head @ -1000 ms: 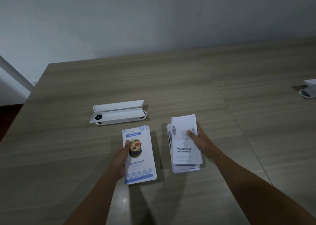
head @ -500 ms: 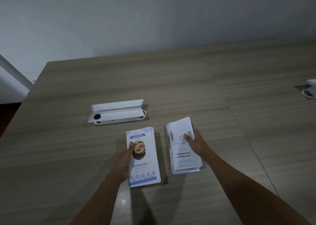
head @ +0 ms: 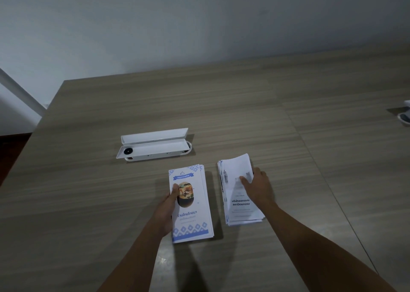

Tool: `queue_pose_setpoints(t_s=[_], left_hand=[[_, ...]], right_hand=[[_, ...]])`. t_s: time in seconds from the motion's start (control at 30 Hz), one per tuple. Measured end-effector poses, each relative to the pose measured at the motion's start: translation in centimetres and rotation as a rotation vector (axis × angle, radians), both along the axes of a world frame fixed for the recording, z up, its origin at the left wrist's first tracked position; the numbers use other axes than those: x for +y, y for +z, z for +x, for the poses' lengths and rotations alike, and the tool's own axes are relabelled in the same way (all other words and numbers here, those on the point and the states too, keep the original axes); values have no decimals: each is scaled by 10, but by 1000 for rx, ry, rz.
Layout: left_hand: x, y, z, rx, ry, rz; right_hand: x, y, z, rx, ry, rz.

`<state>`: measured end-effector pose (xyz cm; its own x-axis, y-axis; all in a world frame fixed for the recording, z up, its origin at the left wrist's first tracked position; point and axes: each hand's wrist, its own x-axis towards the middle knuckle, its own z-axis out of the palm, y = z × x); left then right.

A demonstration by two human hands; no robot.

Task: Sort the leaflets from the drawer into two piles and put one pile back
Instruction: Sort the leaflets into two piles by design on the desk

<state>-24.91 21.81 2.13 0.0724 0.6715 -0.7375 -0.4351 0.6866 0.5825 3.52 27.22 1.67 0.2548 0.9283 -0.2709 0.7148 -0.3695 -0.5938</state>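
Two leaflet piles lie side by side on the wooden table (head: 310, 136). The left pile (head: 195, 216) has a blue-patterned cover with a round food picture. My left hand (head: 168, 209) grips its left edge, thumb on the cover. The right pile (head: 238, 205) is white with black text. My right hand (head: 257, 187) holds its right side, thumb on the top sheet, whose far end curls upward. No drawer is in view.
An open white narrow case (head: 153, 146) with a small black round part inside lies just beyond the piles. A white object (head: 405, 114) sits at the table's right edge. The wall runs behind the table; the table's left edge drops to a dark floor.
Both piles have shifted slightly nearer to me and rightward. My right hand slid up the white pile, and its top sheet now curls up more at the far end.
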Motion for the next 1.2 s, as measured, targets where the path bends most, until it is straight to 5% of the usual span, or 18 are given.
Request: queue_pose_setpoints(t_s=[1.2], left_hand=[[2,-11,17,11,-26,-26]], right_hand=[[-5,-7,-4,107,-168,-30]])
